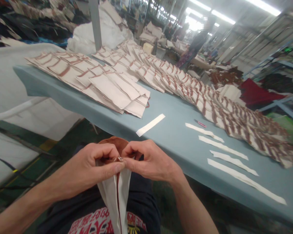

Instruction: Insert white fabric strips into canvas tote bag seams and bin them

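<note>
Close to my body, both hands pinch the top edge of a cream fabric piece (109, 195) with a dark brown line down its middle. My left hand (100, 162) and my right hand (146, 159) meet thumb to thumb there. Between the thumb tips shows something small and shiny, too small to name. Brown material (114, 140) rises behind the fingers. The lower part of the cream piece hangs down in front of a dark shirt with printed letters.
A blue-green covered table (173, 105) bears overlapping cream pieces with brown edging (114, 87), several white strips (227, 148), a lone strip (151, 125) and a small pink-handled tool (200, 123). A white cloth bin (5, 74) stands at left. A person (196, 42) is farther back.
</note>
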Demonstrator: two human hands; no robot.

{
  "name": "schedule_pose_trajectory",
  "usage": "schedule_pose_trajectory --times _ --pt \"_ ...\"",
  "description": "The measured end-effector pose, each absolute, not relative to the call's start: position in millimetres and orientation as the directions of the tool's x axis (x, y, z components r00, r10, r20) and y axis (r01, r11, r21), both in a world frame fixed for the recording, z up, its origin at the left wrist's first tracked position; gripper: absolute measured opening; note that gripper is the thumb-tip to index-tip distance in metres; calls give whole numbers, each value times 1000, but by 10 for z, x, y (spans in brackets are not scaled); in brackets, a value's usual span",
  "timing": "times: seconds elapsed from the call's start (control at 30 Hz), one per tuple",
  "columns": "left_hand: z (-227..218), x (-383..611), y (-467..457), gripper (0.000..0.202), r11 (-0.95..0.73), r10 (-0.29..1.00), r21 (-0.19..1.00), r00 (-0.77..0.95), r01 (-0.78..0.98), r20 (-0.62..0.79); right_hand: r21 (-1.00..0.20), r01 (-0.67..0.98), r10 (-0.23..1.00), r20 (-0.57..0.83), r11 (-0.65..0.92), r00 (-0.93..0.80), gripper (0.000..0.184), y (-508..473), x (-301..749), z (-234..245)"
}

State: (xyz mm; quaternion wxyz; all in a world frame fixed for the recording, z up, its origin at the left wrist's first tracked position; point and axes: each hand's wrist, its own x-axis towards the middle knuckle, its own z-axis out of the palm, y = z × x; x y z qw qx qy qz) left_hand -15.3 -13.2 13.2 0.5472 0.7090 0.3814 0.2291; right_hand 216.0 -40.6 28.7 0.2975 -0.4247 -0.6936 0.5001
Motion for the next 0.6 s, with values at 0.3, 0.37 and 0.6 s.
schedule_pose_trajectory --times 0.3,0.37,0.6 --pt "168 -308 -92 40 -137 738 940 665 312 -113 -927 321 900 37 193 -435 18 -444 2139 306" --pt "166 -317 -83 39 -143 733 946 674 291 -97 -918 321 897 77 234 -434 16 -461 2129 317" --pt "126 -340 -38 40 -161 716 940 692 299 -97 -842 385 885 207 378 -417 11 -474 2103 303"
